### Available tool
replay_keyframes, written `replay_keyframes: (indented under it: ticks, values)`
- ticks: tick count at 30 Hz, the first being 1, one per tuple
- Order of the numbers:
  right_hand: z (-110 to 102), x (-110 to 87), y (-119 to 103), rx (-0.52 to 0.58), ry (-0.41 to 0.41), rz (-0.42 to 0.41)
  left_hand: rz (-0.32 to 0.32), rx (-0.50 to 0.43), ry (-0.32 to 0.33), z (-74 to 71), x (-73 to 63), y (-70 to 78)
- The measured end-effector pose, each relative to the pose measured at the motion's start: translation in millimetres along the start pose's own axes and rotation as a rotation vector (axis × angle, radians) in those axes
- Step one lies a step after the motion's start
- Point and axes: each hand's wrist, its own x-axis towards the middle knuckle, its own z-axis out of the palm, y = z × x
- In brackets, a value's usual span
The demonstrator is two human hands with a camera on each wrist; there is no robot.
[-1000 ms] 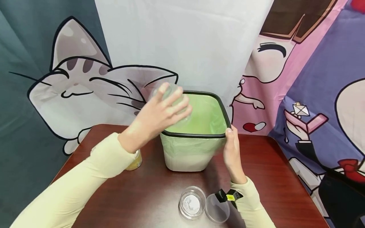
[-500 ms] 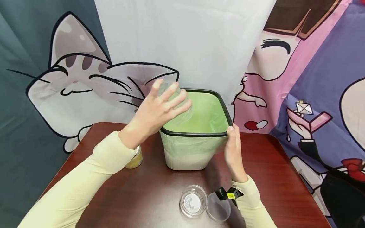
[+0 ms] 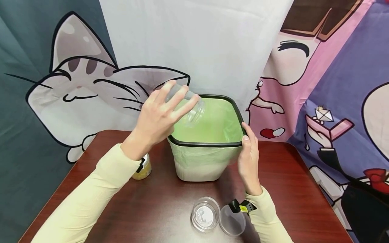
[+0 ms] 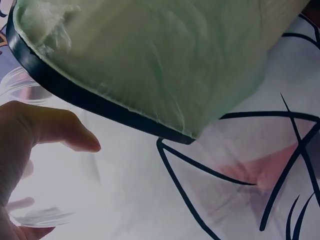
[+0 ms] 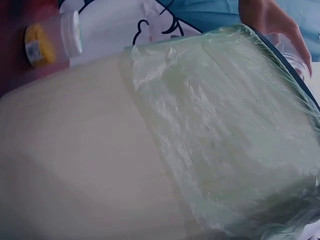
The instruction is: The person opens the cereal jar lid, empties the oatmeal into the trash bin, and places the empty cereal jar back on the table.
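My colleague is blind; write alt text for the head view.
A left hand holds a clear jar tilted toward a green-lined bin, while the right hand grips its rim. Another clear container stands nearer.

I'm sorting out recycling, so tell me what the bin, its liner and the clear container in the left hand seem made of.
Bin: probably plastic, matte; its pale wall looks smooth and moulded.
Liner: thin plastic film, glossy; it wrinkles and shows bright creases.
Container: plastic or glass, unclear which; transparent, with shiny highlights.
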Motion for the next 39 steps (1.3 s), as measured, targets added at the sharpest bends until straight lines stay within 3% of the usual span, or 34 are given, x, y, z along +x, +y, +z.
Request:
replay_keyframes:
  ticks: [9,16,22,31,39]
  values:
    - [3,-1.0,5,-0.085,0.015,-0.020,-0.098,-0.029,0.040,-3.0,-4.1,3.8]
    - [3,-1.5,2,-0.076,-0.005,0.011,-0.176,-0.073,0.009,-9.8,-9.3,5.3]
    - [1,-3.0,1,-0.081,-0.023,0.014,-0.211,-0.098,-0.022,-14.5,-13.9,7.6]
    - [1,1.1,5,-0.101,-0.031,-0.010,-0.241,-0.116,0.029,-19.4,-16.4,8.5]
    - [-2,-1.0,-22,-0.079,-0.047,-0.040,-0.319,-0.166,0.055,-26.3,-22.1,12.6]
